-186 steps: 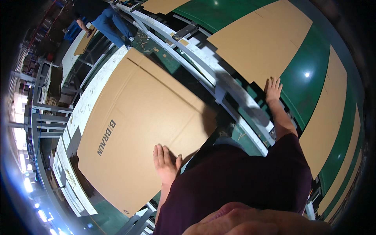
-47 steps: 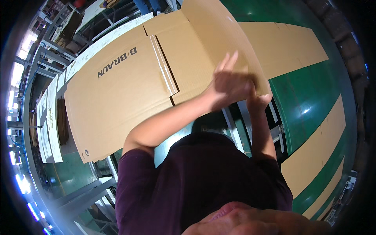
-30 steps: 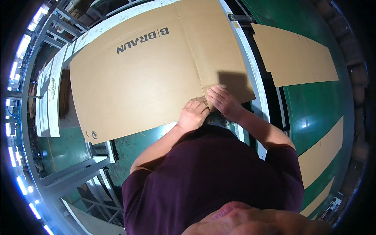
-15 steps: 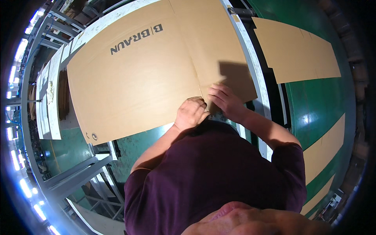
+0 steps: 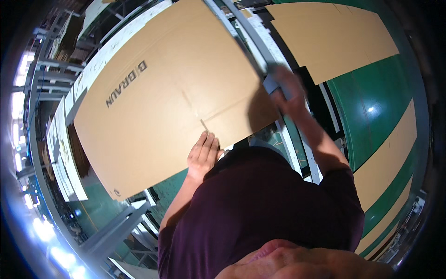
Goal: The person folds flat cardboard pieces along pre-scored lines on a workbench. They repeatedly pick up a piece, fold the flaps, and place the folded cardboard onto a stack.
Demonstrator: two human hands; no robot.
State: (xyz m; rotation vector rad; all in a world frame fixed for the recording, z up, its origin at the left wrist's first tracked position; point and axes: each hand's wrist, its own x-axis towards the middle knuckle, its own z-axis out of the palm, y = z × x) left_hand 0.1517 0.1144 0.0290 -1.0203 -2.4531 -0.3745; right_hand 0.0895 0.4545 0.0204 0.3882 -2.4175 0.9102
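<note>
A broad green surface (image 5: 371,130) bearing other cardboard sheets lies to the right; the large printed cardboard sheet (image 5: 153,121) lies flat on a white desk (image 5: 115,49), its long axis slanting from lower left to upper right; it reaches leftward and forward from the left hand (image 5: 203,156), the nearer one; that grip is spread flat, fingers together, touching the sheet near a short slot (image 5: 204,125), grasping nothing; the right hand (image 5: 289,93) blurs beside the right edge, its grip impossible to tell.

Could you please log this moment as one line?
Left hand: on printed cardboard sheet | Right hand: blurred, by grey rail | Far right: cardboard pieces on green surface
</note>
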